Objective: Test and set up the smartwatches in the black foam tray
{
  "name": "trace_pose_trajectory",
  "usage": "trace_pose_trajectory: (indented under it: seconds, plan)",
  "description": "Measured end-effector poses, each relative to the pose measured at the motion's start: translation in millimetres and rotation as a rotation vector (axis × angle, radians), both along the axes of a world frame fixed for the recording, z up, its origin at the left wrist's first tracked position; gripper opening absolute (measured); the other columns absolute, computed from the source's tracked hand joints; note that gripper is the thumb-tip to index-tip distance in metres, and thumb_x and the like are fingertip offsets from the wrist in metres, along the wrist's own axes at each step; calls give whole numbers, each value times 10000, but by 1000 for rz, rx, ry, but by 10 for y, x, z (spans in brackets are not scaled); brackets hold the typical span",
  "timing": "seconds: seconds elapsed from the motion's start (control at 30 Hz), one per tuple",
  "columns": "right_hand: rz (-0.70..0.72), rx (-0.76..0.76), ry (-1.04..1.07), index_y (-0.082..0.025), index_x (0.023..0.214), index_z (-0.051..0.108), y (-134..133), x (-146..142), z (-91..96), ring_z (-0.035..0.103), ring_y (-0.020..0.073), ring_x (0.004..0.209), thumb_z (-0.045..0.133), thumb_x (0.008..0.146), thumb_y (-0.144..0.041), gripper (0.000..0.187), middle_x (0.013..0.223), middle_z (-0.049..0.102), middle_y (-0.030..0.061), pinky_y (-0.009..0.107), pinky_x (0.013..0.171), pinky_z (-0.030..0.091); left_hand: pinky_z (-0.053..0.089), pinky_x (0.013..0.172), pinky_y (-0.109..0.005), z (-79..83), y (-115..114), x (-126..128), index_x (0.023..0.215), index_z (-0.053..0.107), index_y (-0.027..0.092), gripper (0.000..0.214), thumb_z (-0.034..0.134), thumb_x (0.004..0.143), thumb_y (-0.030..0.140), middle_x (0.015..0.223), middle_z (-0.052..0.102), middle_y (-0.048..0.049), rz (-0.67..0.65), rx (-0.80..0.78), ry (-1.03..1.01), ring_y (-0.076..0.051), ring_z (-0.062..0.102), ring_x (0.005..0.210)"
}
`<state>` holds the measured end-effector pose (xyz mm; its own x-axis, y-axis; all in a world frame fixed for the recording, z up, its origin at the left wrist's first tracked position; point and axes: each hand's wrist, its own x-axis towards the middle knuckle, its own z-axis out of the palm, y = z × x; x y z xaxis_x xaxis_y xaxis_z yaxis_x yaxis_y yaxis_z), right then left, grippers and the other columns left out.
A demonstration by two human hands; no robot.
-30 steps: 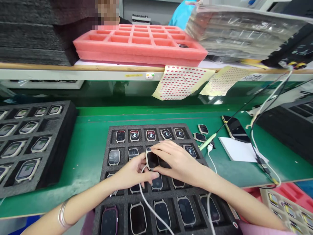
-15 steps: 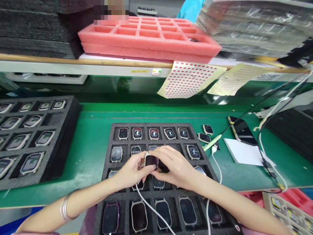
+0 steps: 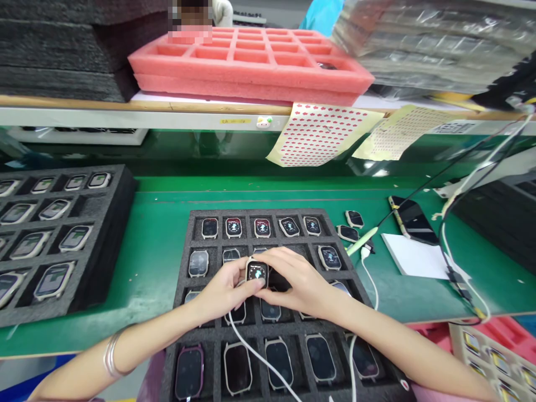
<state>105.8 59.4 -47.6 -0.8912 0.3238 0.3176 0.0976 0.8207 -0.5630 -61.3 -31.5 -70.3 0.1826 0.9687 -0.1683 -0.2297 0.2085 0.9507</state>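
A smartwatch case (image 3: 257,272) without a strap, its screen lit with a dial, is held above the black foam tray (image 3: 218,334). My left hand (image 3: 224,287) grips it from the left, thumb on the lower edge of the screen. My right hand (image 3: 299,282) closes its fingers on the right side of the same watch. From under my left hand a white cable (image 3: 255,352) runs down over the tray; its upper end is hidden. In the tray's compartments lie several watch cases, some with lit screens, others dark, one with a purple frame (image 3: 188,373).
Another black foam tray (image 3: 113,251) with watches stands on the left. On the right lie two loose watches, a green pen-like tool (image 3: 362,241), a phone (image 3: 412,219), white paper (image 3: 412,257) and hanging cables. A shelf above bears a pink foam tray (image 3: 251,81); a person is behind it.
The watch's screen has gone from dark to a lit dial. Both hands keep hold of it with barely any movement. The view has shifted slightly.
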Motion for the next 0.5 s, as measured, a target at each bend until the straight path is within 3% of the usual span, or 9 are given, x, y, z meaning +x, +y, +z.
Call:
trace_pose_trajectory:
  seconds: [0.5]
  plan:
    - [11, 131, 37, -117, 1212, 490, -2, -4, 11, 584, 257, 899, 584, 905, -329, 385, 992, 636, 118, 435, 846, 475, 240, 341, -156, -27, 5, -4, 1044, 548, 113, 321, 600, 841, 356, 597, 464, 62, -13, 18, 41, -27, 340, 372]
